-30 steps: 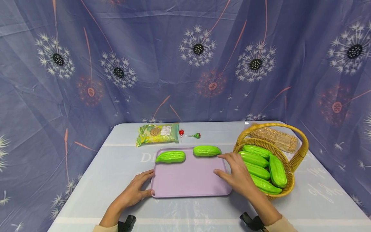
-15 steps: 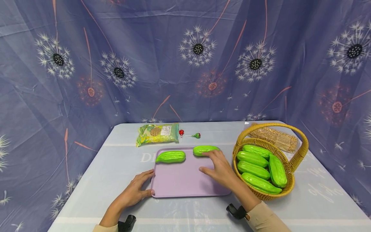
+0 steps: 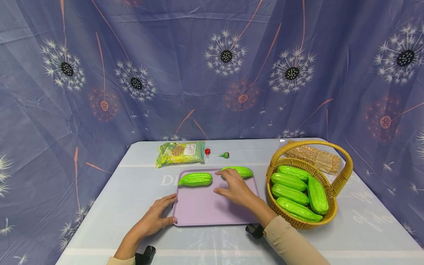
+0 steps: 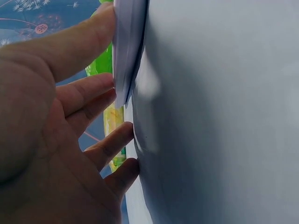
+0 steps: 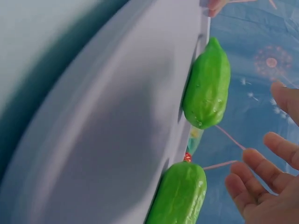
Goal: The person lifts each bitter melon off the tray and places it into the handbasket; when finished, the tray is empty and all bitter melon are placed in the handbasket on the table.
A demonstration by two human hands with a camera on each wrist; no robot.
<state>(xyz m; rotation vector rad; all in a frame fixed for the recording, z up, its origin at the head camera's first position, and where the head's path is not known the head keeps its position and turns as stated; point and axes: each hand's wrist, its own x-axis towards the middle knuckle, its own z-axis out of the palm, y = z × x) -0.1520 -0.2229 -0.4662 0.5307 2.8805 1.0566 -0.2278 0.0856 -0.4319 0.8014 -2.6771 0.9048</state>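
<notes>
Two glossy green bitter melons lie along the far side of a lilac tray [image 3: 198,208]: the left melon [image 3: 194,179] shows whole, while my right hand partly covers the right melon [image 3: 244,172]. That right hand [image 3: 234,188] is over the tray, fingers spread and pointing left, with nothing in its grasp. In the right wrist view its loosely bent fingers [image 5: 261,168] appear apart from both melons. My left hand [image 3: 154,218] rests at the tray's left edge; in the left wrist view the thumb [image 4: 88,42] and fingertips touch the rim.
A wicker basket [image 3: 332,198] with a tall handle stands right of the tray, holding several more green melons. Behind it lies a clear bag of tan grains [image 3: 313,156]. A green-yellow packet [image 3: 180,152], a red lollipop [image 3: 207,151] and a green lollipop [image 3: 225,155] lie at the back.
My right hand has moved left from beside the basket, across the tray in front of the right melon. My left hand and the melons have stayed in place.
</notes>
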